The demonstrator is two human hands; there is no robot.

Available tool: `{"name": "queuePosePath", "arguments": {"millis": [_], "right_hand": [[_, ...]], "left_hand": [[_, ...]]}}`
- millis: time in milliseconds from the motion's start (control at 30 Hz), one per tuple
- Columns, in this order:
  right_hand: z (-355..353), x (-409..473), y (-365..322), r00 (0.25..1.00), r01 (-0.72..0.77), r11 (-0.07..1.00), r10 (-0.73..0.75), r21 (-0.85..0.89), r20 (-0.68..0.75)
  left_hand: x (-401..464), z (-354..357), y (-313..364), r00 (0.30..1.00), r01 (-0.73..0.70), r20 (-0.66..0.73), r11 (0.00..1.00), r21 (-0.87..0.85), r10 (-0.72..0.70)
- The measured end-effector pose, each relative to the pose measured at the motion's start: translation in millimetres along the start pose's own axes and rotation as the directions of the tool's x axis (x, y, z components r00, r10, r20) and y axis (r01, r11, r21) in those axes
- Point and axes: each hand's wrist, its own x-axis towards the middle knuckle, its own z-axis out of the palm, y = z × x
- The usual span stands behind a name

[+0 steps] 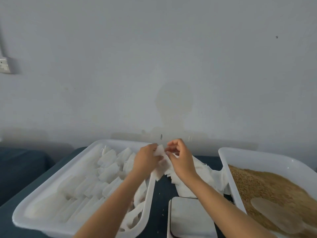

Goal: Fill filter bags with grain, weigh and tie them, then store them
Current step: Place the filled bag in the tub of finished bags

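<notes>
A dark blue worktop [163,191] carries a large white plastic tray [56,179] on the left, stocked with white filter bags [108,162]. A second white tray [228,162] on the right holds brown grain [267,184]. A white flat scale [188,219] sits between them, near the front. Loose white bags [205,176] lie behind it. Above these, the left hand [145,160] and right hand [181,160] pinch one white filter bag [161,164] with curled fingers; its long axis runs near-vertical, the top edge pointing away.
</notes>
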Motion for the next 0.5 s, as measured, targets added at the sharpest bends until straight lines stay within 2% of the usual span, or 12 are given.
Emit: {"name": "queuePosePath", "arguments": {"millis": [100, 233, 367, 500], "right_hand": [[18.6, 9.8, 3.8, 0.995, -0.057, 0.998, 0.058, -0.021, 0.086], [38.9, 8.7, 15.2, 0.952, -0.087, 0.991, 0.113, -0.100, 0.284], [58.5, 4.2, 28.3, 0.906, -0.114, 0.980, 0.169, -0.161, 0.388], [66.5, 4.2, 37.7, 0.879, -0.132, 0.972, 0.206, -0.196, 0.430]], "left_hand": [[23.8, -15.3, -40.5, 0.988, 0.155, -0.025, 0.988, 0.003, -0.155], [34.2, -25.3, -93.7, 0.946, 0.323, -0.017, 0.946, 0.013, -0.323], [28.6, -27.2, -128.7, 0.915, 0.387, 0.048, 0.905, 0.177, -0.401], [23.8, -28.1, -137.5, 0.892, 0.409, 0.090, 0.876, 0.257, -0.443]]}}
